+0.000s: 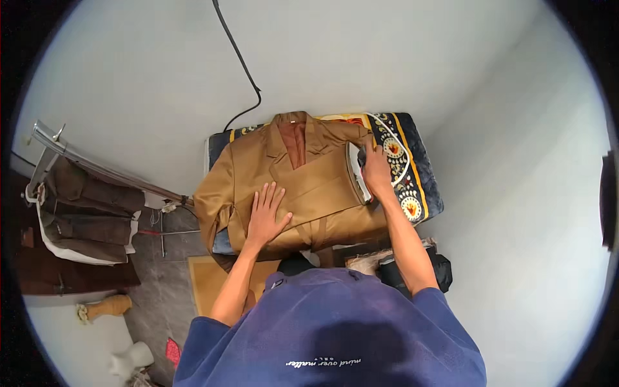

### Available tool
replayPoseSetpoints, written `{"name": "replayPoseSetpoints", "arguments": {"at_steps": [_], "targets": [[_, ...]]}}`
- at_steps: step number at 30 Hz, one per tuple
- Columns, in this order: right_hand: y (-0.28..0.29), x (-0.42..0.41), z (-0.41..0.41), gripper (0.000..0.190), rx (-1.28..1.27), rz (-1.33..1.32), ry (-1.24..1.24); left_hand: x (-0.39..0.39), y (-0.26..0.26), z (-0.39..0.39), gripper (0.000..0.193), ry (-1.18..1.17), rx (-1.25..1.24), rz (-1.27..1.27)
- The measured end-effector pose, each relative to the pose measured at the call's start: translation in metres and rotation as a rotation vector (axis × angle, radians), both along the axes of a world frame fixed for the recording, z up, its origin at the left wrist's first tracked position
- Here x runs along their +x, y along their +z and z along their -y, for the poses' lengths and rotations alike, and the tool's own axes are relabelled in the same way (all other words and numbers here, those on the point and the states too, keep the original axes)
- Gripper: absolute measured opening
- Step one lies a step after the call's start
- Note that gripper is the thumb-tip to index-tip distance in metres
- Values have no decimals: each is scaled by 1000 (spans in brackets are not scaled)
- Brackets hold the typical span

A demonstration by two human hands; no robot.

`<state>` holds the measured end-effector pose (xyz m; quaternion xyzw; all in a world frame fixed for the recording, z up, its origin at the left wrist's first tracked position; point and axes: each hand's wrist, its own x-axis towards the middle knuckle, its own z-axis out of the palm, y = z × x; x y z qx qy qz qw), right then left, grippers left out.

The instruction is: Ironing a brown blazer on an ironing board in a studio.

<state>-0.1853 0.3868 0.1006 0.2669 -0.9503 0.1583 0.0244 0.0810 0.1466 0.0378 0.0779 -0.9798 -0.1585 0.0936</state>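
Observation:
A brown suit jacket (309, 188) lies spread over a table covered with a dark patterned blanket (420, 164), its collar towards the wall. My left hand (265, 213) rests flat on the jacket's front, fingers apart, holding nothing. My right hand (378, 169) grips a clothes iron (357, 174) by its handle, at the right side of the jacket's front. The iron is tipped up, with its edge against the cloth; whether its soleplate touches the jacket I cannot tell. Reddish-brown lining (292, 142) shows between the lapels.
A white cord (404, 145) curves over the blanket beside the iron. Dark garments (92, 217) hang from a metal rail (121, 174) at left. A black cable (239, 51) runs down the wall. Dark bundles (437, 271) lie below my right forearm; a white mannequin form (133, 358) stands lower left.

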Motion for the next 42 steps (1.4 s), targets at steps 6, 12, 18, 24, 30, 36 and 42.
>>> {"name": "replayPoseSetpoints", "arguments": {"at_steps": [6, 12, 18, 24, 30, 36, 42], "targets": [[-2, 16, -25, 70, -80, 19, 121, -3, 2, 3, 74, -28, 59, -21], [12, 12, -10, 63, -216, 36, 313, 20, 40, 12, 60, 87, 85, -84], [31, 55, 30, 66, -60, 197, 574, 65, 38, 14, 54, 330, 9, -147], [31, 120, 91, 55, 130, 120, 912, 77, 10, 8, 62, 392, -83, -60], [37, 135, 107, 54, 31, 175, 875, 90, 6, 14, 72, 415, -167, -12], [38, 104, 90, 53, 204, 198, 1063, 106, 21, 21, 70, 419, -13, -77], [33, 129, 115, 62, 279, -14, 1385, 126, 17, 16, 31, 599, 45, -215]]}}
